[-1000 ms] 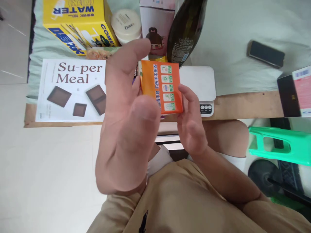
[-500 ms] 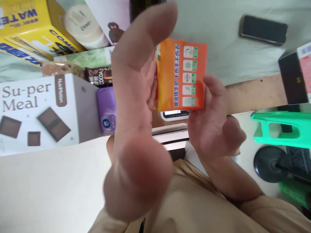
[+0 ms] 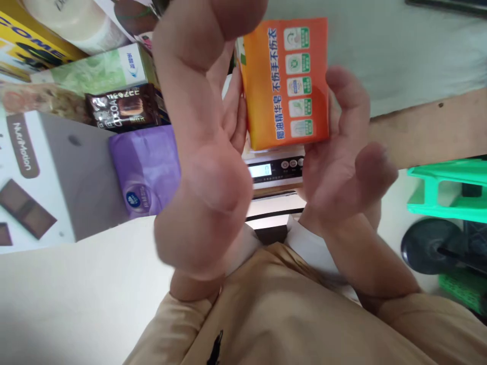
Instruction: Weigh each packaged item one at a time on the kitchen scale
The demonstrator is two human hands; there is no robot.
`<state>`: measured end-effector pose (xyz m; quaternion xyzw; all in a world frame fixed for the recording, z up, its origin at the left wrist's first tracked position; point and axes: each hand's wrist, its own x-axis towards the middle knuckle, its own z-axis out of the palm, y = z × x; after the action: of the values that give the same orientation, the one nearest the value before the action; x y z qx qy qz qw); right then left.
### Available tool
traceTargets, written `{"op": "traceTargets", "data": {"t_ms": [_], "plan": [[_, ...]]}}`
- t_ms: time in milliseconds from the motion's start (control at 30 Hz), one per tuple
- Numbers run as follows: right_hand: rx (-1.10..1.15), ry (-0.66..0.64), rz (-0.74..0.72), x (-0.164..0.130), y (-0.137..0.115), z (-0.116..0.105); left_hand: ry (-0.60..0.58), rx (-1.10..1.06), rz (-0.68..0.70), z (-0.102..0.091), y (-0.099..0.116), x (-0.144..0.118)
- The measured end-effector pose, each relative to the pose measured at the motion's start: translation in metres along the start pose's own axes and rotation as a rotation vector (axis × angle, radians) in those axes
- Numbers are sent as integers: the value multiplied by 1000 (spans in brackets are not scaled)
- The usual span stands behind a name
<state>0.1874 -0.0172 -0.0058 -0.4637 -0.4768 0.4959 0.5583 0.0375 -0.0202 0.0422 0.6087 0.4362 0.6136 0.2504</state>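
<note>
I hold the orange packet (image 3: 286, 83) between my left hand (image 3: 201, 147) and right hand (image 3: 342, 157), printed face up for reading, above the scale (image 3: 274, 170).

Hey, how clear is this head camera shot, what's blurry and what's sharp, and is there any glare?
Head view: the left hand looms close to the lens, soft and smeared. The orange packet, held between it and the right hand, is sharp enough that its print shows clearly. The purple pack and scale display are slightly soft. Lighting is even and diffuse, with mild sheen on the packet and no harsh shadows.
</note>
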Motion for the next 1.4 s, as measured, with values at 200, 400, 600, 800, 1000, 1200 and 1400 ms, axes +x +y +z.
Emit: {"op": "traceTargets", "data": {"t_ms": [200, 400, 600, 800, 1000, 1200, 1400], "plan": [[27, -39, -64, 9, 5, -7, -270, -281, -287, 5, -11, 11], [-21, -52, -100, 3, 12, -5, -180, -296, -431, 2, -17, 14], [-86, 133, -356, 17, 24, -39, -104, -386, -175, -2, -54, 5], [-16, 349, -272, 29, 31, -84, 394, -199, -255, 3, -35, 7], [-20, 285, -290, 24, 43, -77, 287, -149, -133, -10, -58, 9], [-74, 280, -256, 27, 46, -74, 239, -104, -135, -2, -40, -2], [-125, 230, -269, 26, 51, -72, 156, -108, -151, 0, -33, -1]]}}
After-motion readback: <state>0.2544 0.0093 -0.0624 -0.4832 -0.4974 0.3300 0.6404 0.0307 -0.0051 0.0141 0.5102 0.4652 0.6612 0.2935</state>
